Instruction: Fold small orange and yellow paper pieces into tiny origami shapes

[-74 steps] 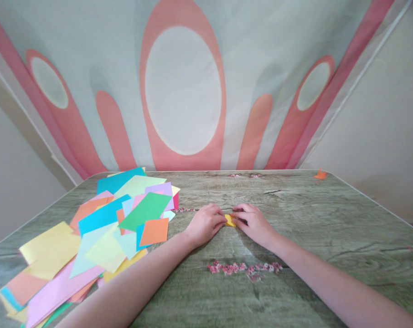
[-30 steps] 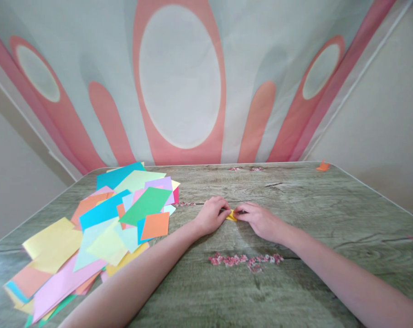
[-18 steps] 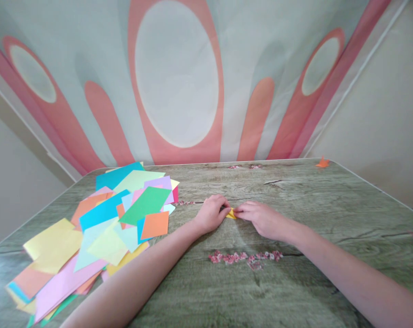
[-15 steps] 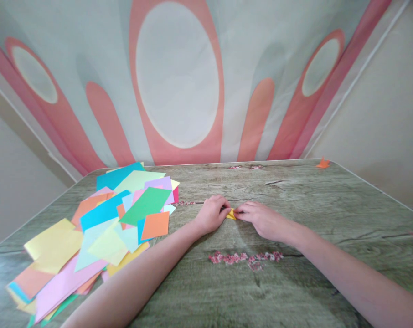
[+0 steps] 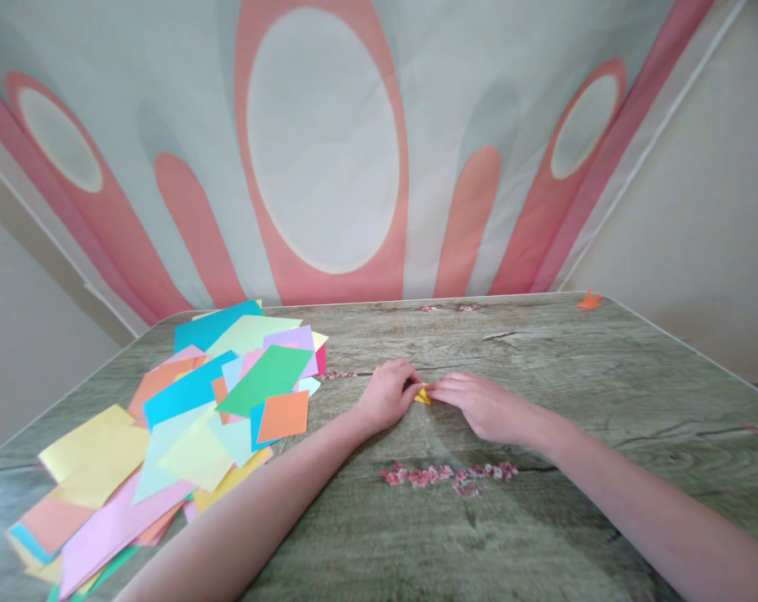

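Note:
A small folded yellow paper [image 5: 422, 395] lies on the wood-grain table [image 5: 605, 393], mostly covered by my fingers. My left hand [image 5: 386, 395] is curled with its fingertips pinching the paper's left end. My right hand [image 5: 479, 405] lies low on the table, its fingers pressed together on the paper's right end. Both forearms stretch back toward me across the table.
A loose pile of coloured paper sheets [image 5: 184, 418] covers the table's left side. A small folded orange paper piece [image 5: 588, 299] sits at the far right corner. A pink floral print [image 5: 448, 475] marks the table between my arms. A patterned cloth [image 5: 329, 150] hangs behind.
My hands have closed in on the yellow paper, which now shows less than 2.5 s ago. The view has tilted slightly; the hands stay in nearly the same spot.

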### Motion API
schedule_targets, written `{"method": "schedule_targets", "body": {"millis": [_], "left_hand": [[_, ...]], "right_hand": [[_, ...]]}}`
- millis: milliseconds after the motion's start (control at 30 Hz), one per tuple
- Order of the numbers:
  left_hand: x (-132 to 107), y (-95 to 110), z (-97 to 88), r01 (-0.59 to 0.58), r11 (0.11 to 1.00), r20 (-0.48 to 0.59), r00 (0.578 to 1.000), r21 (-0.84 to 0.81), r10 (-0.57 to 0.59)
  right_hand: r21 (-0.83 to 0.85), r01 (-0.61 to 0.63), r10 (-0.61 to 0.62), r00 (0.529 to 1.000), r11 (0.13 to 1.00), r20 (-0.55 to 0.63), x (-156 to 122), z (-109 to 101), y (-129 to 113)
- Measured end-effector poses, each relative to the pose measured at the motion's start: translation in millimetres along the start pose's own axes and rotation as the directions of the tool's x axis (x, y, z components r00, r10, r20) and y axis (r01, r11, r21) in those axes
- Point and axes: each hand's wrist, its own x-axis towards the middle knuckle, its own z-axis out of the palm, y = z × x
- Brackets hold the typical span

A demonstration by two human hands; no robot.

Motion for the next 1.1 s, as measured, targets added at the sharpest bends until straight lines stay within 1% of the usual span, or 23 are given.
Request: {"method": "schedule_targets", "body": {"millis": [100,333,533,767,1100], "left_hand": [[-0.2,-0.9,0.3,0.001,1.0,0.0,1.0,-0.003,-0.001],[-0.5,-1.0,1.3,-0.005,1.0,-0.007,1.0,-0.007,0.005],[-1.2,-0.9,1.4,-0.006,1.0,-0.009,1.0,0.001,0.006],[-1.3,-0.5,1.3,0.004,1.0,-0.01,1.0,-0.007,-0.004],[-1.0,0.0,1.9,0.006,1.0,-0.007,1.0,-0.017,-0.006]], "right_hand": [[-0.019,-0.015,0.015,1.0,1.0,0.008,-0.4,-0.8,-1.3],[-0.091,-0.041,0.048,0.996,0.995,0.073,-0.6,0.4,-5.2],[-0.123,-0.04,0.048,0.997,0.992,0.064,-1.8,2.3,-8.1],[-0.141,-0.03,0.042,0.995,0.99,0.085,-2.5,0.0,-11.1],[-0.138,-0.023,0.035,0.996,0.99,0.087,-3.0,0.0,-10.9]]}}
